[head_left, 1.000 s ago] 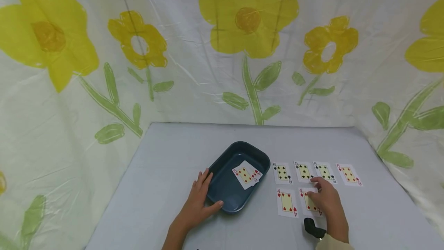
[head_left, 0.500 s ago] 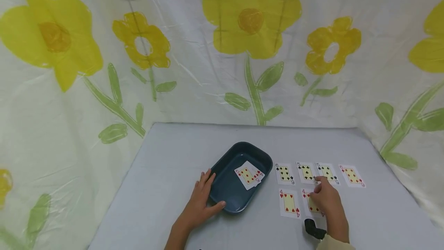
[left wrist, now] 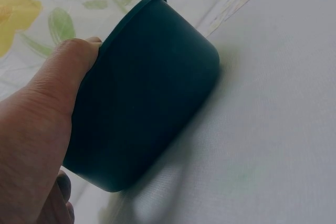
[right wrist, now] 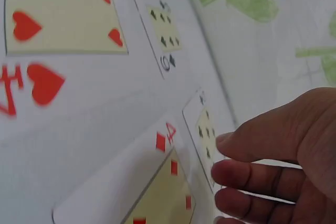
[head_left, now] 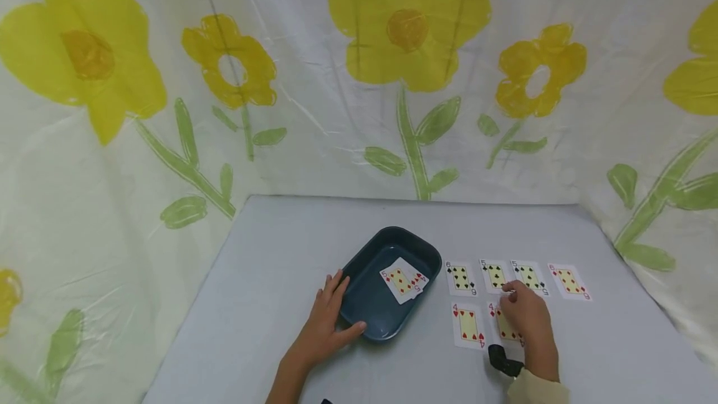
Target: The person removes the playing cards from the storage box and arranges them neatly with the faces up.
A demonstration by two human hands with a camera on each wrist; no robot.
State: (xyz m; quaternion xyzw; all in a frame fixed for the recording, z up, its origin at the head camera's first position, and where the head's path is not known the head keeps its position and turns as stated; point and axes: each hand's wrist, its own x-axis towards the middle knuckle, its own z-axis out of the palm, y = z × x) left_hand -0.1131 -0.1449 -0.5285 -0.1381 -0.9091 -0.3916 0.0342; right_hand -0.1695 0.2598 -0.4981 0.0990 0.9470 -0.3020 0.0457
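Dark teal, the glossy rounded oblong tray [head_left: 364, 312] sits mid-table on the pale cloth-covered table [head_left: 275, 260], in the same place as a second ago. Same two rows of cards to its right. What differs: right hand [head_left: 527, 313] has edged slightly left, its thumb now nearer the forefinger. Left hand [head_left: 321, 328] unchanged at the tray. Slight shift of the head view as well.

Grip. Left: spread wide, fingers along the tray's left rim, thumb at its near end; touching it, fingers not wrapped round. Right: thumb and forefinger bent, narrow gap between tips, poised above the white-bordered four of diamonds [head_left: 507, 328], tips beside the lower edge of the white-bordered five of clubs [head_left: 493, 275]. Whether they touch or pinch that card, cannot tell.

Hard to make out: four of diamonds partly under the right hand; five of clubs' lower corner behind fingertips in the right wrist view. Within the tray, a white-bordered five of diamonds [head_left: 397, 282] overlaps another red-marked card, mostly covered. Left wrist view shows chiefly the tray's dark outer wall; right hand cropped at the top.
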